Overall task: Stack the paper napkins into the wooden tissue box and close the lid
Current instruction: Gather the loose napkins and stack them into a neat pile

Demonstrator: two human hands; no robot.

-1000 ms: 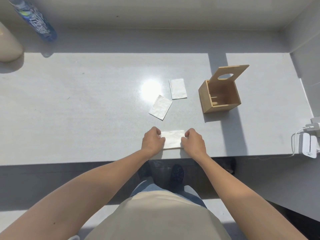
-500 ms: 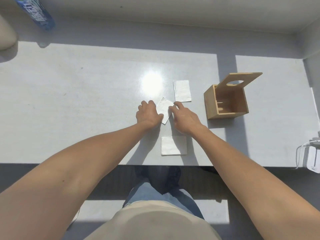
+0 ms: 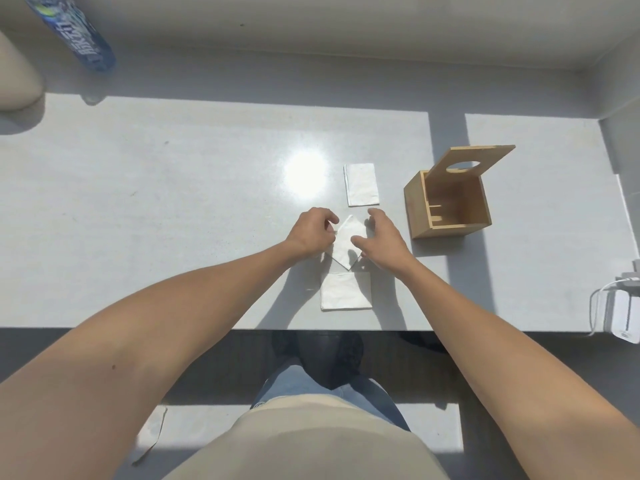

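Note:
Three white folded paper napkins lie on the grey table (image 3: 173,202). The far napkin (image 3: 362,185) lies flat left of the wooden tissue box (image 3: 420,209). The box stands empty, its lid (image 3: 485,159) with a round hole tipped up at the back. The middle napkin (image 3: 346,244) is turned like a diamond between my hands. My left hand (image 3: 313,233) pinches its left edge; my right hand (image 3: 382,239) holds its right side, thumb on top. Its lower corner reaches over the near napkin (image 3: 346,294), which lies flat by the front edge.
A blue water bottle (image 3: 79,39) stands at the back left, beside a beige rounded object (image 3: 15,81). A white device with a cable (image 3: 623,317) sits at the table's right front corner. A wall closes the right side.
Both hands let go of the near napkin at the front edge and reached forward to the middle one. They now hold it, turned and drawn slightly nearer.

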